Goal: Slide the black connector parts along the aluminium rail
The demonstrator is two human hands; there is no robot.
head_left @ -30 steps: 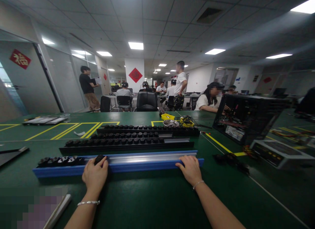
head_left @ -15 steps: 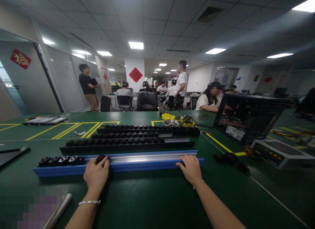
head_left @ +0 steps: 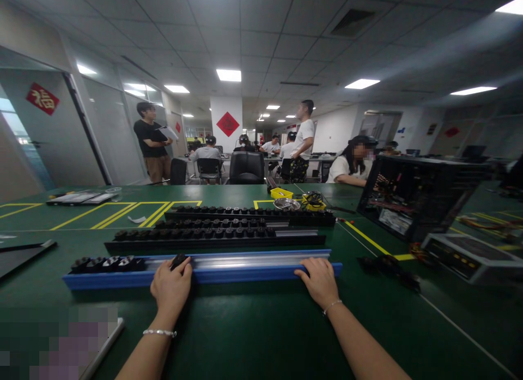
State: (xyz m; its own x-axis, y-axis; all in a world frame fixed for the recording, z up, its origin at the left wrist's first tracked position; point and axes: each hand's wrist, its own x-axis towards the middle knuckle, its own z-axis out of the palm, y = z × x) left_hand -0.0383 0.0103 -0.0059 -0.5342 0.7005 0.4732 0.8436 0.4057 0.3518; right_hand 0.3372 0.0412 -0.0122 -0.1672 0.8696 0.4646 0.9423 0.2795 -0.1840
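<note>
A long blue rail with a shiny metal inner channel lies across the table in front of me. Several black socket modules sit in a row at its left end. My left hand is closed around a single black module in the channel, apart from that row; the fingers partly cover it. Near the rail's right end, my right hand grips the rail, thumb at the front wall and fingers over the channel.
Behind the blue rail lie black rails filled with modules. Yellow trays and a metal bowl stand farther back. On the right are an open computer case, a power supply and dark cables. People sit and stand beyond.
My left hand has shifted slightly right along the blue rail with the black module. My right hand keeps its place on the rail. The whole view has swung a little left.
</note>
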